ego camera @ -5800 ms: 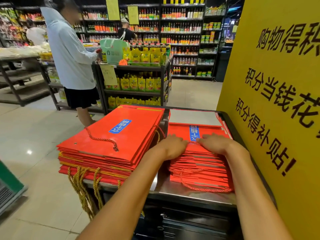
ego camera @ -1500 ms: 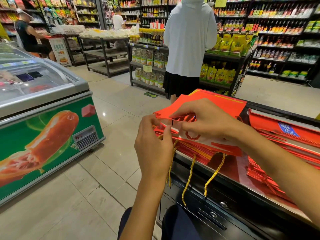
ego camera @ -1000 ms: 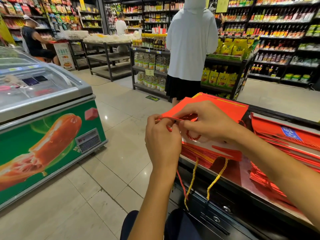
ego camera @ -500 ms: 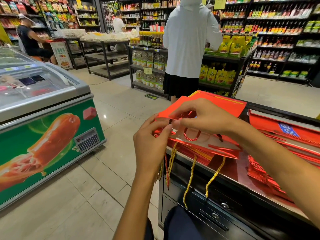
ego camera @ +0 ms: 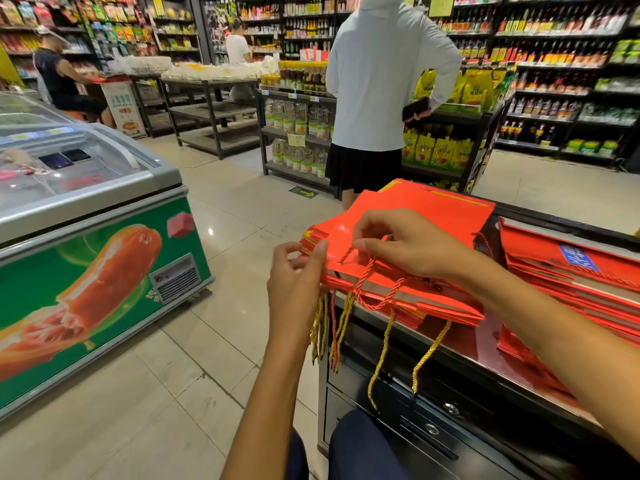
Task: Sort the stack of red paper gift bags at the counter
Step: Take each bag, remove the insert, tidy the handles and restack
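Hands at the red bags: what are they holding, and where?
Right hand pinches the top bag's red cord handle; left hand pinches the stack's near corner.
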A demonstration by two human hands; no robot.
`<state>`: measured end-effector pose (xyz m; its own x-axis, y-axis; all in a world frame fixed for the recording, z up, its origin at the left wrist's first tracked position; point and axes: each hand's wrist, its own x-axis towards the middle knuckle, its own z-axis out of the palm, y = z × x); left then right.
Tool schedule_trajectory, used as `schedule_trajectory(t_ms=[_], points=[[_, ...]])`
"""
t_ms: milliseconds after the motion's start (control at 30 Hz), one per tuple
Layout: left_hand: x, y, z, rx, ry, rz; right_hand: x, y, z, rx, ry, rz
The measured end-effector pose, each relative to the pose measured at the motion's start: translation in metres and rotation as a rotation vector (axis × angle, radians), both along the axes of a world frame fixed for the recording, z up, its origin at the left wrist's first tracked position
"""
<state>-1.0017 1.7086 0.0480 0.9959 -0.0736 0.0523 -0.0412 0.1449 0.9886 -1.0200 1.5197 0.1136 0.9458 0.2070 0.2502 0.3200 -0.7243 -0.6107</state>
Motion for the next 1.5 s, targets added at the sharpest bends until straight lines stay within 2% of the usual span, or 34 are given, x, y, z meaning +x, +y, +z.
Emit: schedule_trajectory(t_ms=[100, 267, 367, 467, 600, 667, 800, 933, 1100, 1167, 1233, 1333, 1433, 1500], points=[[-0.003, -0.003, 0.0, -0.003, 0.095, -0.104, 0.006, -0.003, -0.002, 0.006, -0.001, -0.004], [-0.006, -0.004, -0.001, 0.001, 0.052, -0.092, 0.011, -0.005, 0.001, 0.05, -0.007, -0.051], [-0.011, -0.004, -0.001, -0.08, 0.13, -0.088, 0.011, -0.009, 0.005, 0.04, -0.032, -0.081], [-0.019, -0.001, -0.005, -0.17, 0.199, -0.162, 0.008, -0.028, 0.013, -0.13, -0.072, -0.156], [-0.041, -0.004, -0.006, -0.111, 0.167, -0.241, 0.002, -0.046, 0.004, -0.499, 0.102, -0.249], [-0.046, -0.012, -0.001, -0.088, 0.115, -0.221, 0.001, -0.042, -0.006, -0.55, 0.152, -0.256], [-0.028, -0.023, 0.019, -0.225, 0.059, -0.125, 0.004, -0.031, -0.008, -0.412, 0.076, -0.271], [0.003, -0.025, 0.063, -0.24, -0.093, -0.046, 0.009, -0.03, 0.011, -0.066, -0.031, -0.25], [0.016, -0.031, 0.111, 0.077, -0.578, -0.009, 0.014, -0.041, 0.06, 0.381, -0.24, -0.304], [0.01, -0.035, 0.116, 0.297, -0.783, -0.029, 0.013, -0.05, 0.076, 0.48, -0.307, -0.352], [0.006, -0.038, 0.11, 0.582, -0.942, -0.053, 0.012, -0.06, 0.082, 0.485, -0.353, -0.397], [-0.005, -0.047, 0.084, 0.912, -1.047, -0.097, 0.015, -0.07, 0.075, 0.281, -0.277, -0.414], [-0.018, -0.055, 0.053, 1.051, -1.095, -0.224, 0.014, -0.066, 0.051, -0.089, 0.01, -0.332], [-0.018, -0.057, 0.037, 1.063, -1.128, -0.295, 0.012, -0.056, 0.03, -0.291, 0.173, -0.246]])
